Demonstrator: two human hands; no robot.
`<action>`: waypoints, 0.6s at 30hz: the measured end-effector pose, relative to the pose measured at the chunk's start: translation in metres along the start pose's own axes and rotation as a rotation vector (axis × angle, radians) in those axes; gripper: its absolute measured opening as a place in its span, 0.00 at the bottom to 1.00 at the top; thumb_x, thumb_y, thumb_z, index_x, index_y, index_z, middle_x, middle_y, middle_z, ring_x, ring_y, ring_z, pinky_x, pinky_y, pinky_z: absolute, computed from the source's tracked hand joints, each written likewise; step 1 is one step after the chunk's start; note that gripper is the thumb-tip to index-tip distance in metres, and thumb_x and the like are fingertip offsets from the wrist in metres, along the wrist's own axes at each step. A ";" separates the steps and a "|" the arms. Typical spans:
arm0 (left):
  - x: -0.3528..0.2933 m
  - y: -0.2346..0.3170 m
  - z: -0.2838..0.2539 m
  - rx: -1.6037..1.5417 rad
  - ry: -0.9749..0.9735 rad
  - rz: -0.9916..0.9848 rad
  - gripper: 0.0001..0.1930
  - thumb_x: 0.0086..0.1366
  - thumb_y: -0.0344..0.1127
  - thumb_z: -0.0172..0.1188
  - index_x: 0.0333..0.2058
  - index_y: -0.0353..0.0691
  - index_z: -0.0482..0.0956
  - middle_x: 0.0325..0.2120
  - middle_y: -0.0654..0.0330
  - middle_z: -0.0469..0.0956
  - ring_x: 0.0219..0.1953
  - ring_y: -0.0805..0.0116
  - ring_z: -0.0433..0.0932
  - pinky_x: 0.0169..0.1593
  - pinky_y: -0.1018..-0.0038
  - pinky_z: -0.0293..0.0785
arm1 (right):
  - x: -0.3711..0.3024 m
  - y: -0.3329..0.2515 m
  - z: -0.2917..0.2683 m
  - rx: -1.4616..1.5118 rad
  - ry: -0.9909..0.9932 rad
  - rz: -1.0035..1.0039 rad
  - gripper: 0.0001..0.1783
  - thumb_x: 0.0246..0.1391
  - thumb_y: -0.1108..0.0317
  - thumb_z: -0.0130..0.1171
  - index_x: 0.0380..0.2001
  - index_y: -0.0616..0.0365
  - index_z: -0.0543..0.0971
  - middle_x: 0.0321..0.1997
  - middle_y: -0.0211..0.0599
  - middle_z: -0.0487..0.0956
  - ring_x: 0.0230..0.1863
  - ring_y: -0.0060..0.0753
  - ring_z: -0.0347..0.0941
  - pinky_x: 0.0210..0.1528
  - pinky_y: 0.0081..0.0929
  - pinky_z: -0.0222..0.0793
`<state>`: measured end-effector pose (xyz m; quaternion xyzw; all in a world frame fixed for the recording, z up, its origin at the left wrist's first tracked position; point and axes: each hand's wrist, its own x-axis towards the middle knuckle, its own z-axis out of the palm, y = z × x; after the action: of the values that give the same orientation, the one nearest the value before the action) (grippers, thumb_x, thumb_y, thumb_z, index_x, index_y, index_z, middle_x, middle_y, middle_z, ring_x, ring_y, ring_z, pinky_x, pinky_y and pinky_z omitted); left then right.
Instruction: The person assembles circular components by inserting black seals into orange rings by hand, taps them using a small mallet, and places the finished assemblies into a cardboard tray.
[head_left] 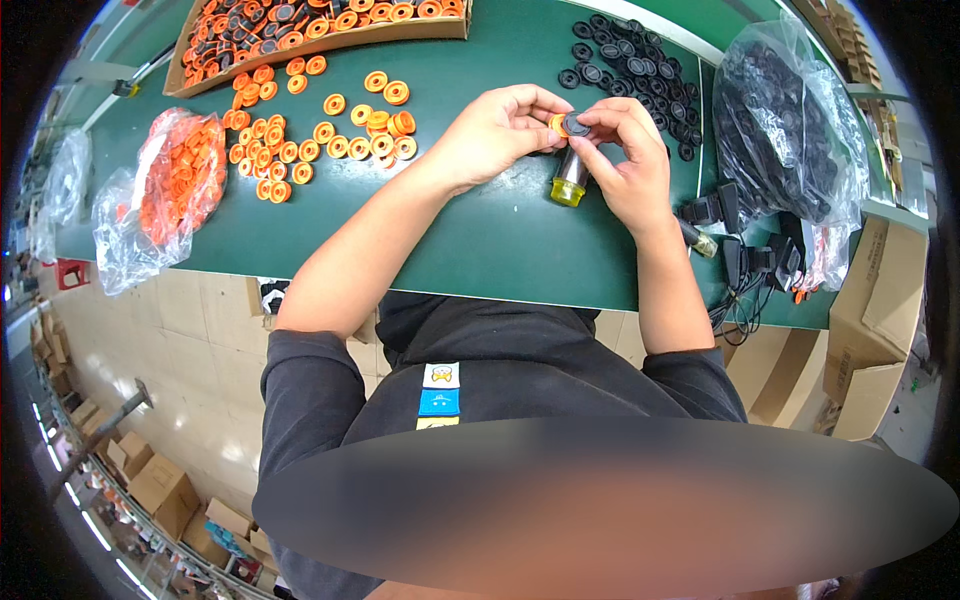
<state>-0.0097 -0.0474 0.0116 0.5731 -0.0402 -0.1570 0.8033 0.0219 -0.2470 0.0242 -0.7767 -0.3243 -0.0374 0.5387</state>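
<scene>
My left hand (497, 130) pinches a small orange ring-shaped wheel (557, 124) between thumb and fingertips. From the other side, my right hand (637, 160) grips a round black cap (576, 125), which is up against the orange wheel. How far the two pieces fit together is hidden by my fingers. Just below them is a dark cylinder with a clear yellow end (568, 190), partly covered by my right hand. Loose orange wheels (361, 148) lie to the left of my hands, and a pile of black caps (640, 66) lies beyond them at the right.
A cardboard tray (330, 44) of orange-and-black pieces stands at the far left. Plastic bags hold orange parts (185, 170) at left and black parts (785, 130) at right. Black adapters with cables (750, 260) lie near the right front edge of the green table (490, 245), beside a cardboard box (875, 310).
</scene>
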 end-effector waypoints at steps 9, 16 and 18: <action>0.001 -0.004 -0.002 0.083 0.010 0.052 0.18 0.65 0.28 0.62 0.52 0.28 0.74 0.43 0.56 0.81 0.45 0.72 0.81 0.53 0.76 0.76 | 0.000 0.003 0.000 -0.096 0.002 -0.071 0.14 0.45 0.79 0.69 0.38 0.62 0.81 0.42 0.39 0.78 0.39 0.31 0.78 0.41 0.25 0.78; -0.002 -0.001 0.003 0.138 0.085 0.075 0.17 0.64 0.25 0.63 0.51 0.27 0.77 0.41 0.55 0.82 0.44 0.72 0.81 0.52 0.77 0.78 | 0.001 -0.002 -0.002 -0.085 0.013 -0.025 0.15 0.44 0.78 0.70 0.39 0.61 0.82 0.42 0.40 0.80 0.41 0.33 0.79 0.41 0.25 0.77; -0.002 -0.002 0.003 0.123 0.096 0.095 0.17 0.63 0.24 0.63 0.51 0.27 0.77 0.41 0.55 0.83 0.43 0.73 0.82 0.51 0.77 0.78 | 0.001 -0.002 -0.003 -0.099 0.011 -0.060 0.16 0.44 0.78 0.70 0.40 0.61 0.82 0.43 0.40 0.80 0.41 0.34 0.79 0.42 0.26 0.77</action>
<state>-0.0131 -0.0505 0.0109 0.6257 -0.0383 -0.0879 0.7742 0.0224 -0.2485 0.0274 -0.7921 -0.3422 -0.0736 0.5000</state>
